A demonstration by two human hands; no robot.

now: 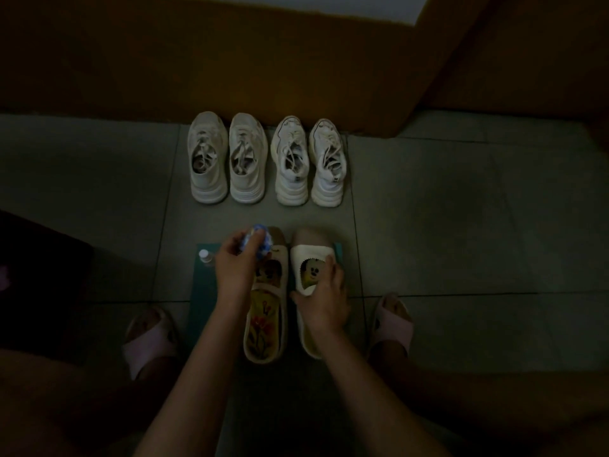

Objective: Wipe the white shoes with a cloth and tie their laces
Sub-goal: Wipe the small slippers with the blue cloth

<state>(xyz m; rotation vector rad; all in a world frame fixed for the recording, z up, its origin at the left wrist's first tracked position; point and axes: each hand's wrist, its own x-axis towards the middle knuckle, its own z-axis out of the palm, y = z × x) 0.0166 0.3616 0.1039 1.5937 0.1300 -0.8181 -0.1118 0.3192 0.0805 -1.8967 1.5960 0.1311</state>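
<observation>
On the teal mat (pixel 201 291) nearest us, we note the left hand (pixel 235 265) bunched around the cloth (pixel 259 242) and the right hand (pixel 324 298) clasping a cartoon slipper (pixel 311 255), so we advise short, firm, steadied strokes (the white shoes (pixel 248 179) wait untied beside the wall (pixel 230 61)).

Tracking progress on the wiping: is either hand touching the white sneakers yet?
No: the left hand holds the cloth and the right hand grips a slipper, well short of the four sneakers.
</observation>
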